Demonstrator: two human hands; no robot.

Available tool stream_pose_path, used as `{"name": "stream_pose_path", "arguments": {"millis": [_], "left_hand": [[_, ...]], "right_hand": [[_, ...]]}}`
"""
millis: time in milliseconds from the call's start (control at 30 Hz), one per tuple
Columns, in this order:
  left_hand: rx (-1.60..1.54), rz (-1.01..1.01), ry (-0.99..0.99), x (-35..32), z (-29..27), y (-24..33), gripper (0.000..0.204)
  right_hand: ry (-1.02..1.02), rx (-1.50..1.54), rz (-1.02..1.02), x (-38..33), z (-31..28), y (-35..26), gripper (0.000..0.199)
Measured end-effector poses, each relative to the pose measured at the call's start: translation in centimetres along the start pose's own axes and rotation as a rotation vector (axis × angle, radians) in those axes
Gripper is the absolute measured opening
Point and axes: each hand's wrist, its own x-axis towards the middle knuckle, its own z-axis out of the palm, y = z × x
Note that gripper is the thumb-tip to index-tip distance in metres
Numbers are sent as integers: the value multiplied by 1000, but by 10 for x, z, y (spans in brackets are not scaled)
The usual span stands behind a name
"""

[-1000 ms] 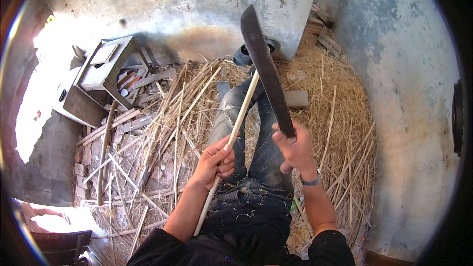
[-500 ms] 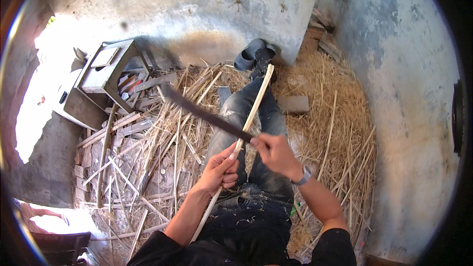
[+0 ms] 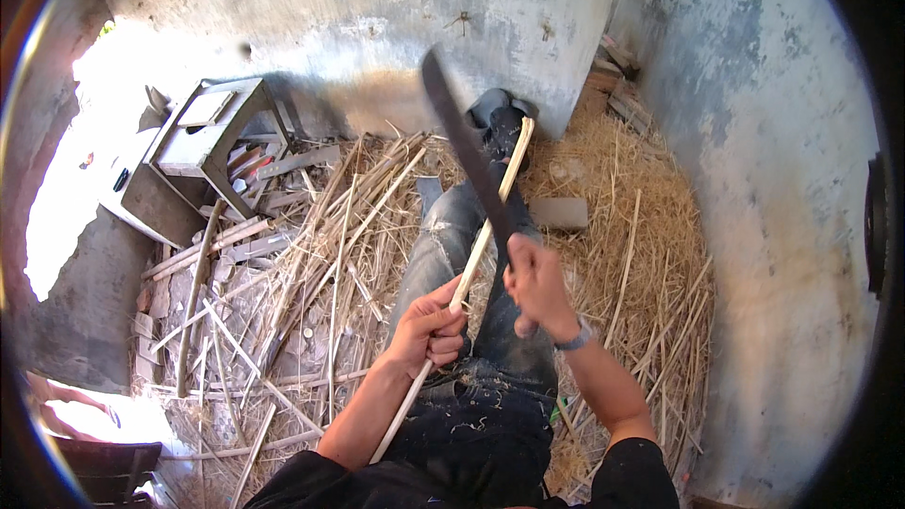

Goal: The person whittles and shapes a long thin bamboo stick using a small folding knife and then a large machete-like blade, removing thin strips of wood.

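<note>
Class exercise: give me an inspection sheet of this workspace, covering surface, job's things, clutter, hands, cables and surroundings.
Surface: floor, strewn with sticks and fibres.
Job's things: long dark blade crosses a pale stick in view; contact unclear.
Clutter: loose sticks left of the legs, straw-like fibres mostly right, one flat block.
Hands: left hand closed around the stick; right hand closed on the blade's near end.
Cables: nothing seen.
Surroundings: stained walls; small table upper left.
</note>
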Motion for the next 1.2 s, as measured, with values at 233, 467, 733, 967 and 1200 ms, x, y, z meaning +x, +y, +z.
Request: {"name": "stream_pose_path", "arguments": {"millis": [233, 467, 733, 967, 1200], "left_hand": [[19, 6, 5, -6, -13, -7, 64], [221, 34, 93, -7, 7, -18, 57], [207, -43, -55, -39, -12, -29, 51], [185, 12, 40, -21, -9, -26, 51], [297, 26, 73, -38, -19, -26, 53]], "right_hand": [[-185, -37, -194, -25, 7, -8, 37], [17, 20, -202, 1, -4, -22, 28], [242, -109, -350, 47, -48, -37, 40], [82, -193, -365, 29, -30, -2, 45], [198, -277, -278, 32, -37, -8, 41]]}}
